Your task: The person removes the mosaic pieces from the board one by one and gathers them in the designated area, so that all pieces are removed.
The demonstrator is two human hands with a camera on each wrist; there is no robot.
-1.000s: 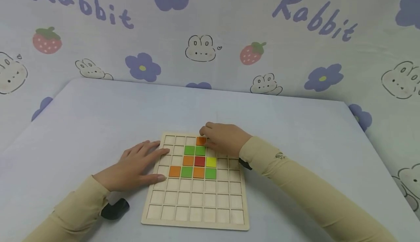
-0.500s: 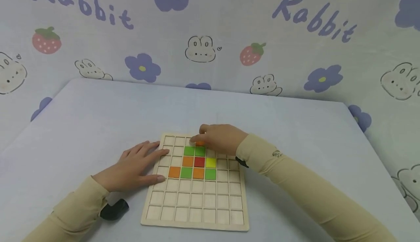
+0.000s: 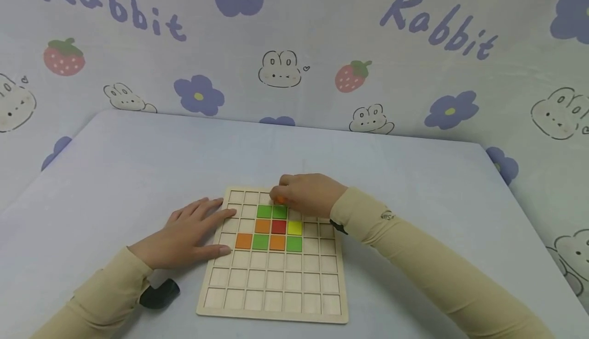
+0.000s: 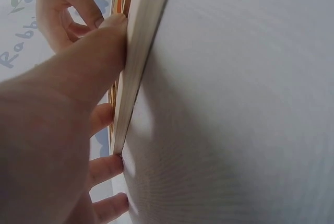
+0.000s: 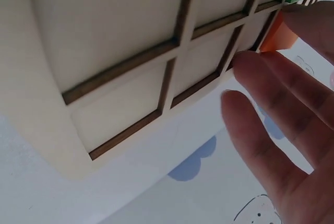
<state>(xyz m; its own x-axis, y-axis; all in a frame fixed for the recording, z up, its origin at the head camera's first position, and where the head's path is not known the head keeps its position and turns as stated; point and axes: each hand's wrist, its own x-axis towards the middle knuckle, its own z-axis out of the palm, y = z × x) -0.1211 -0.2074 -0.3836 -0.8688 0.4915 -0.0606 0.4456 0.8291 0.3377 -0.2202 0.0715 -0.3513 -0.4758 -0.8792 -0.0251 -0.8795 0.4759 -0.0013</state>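
A wooden grid board lies on the table, with several square tiles in its upper half. They include green tiles, orange tiles, a red tile and a yellow tile. At the top row my right hand pinches an orange tile, which stands tilted up from its square in the right wrist view. Fingers cover part of that tile in the head view. My left hand rests on the board's left edge, thumb and index finger on top, the other fingers beside it.
The board's lower rows are bare wooden squares. A white cloth covers the table. Behind it hangs a cloth printed with rabbits, flowers and strawberries. A black strap piece shows under the left wrist.
My right hand has shifted slightly left over the top-row orange tile, and its fingers have closed on it, tilting it up. The left hand stays in place.
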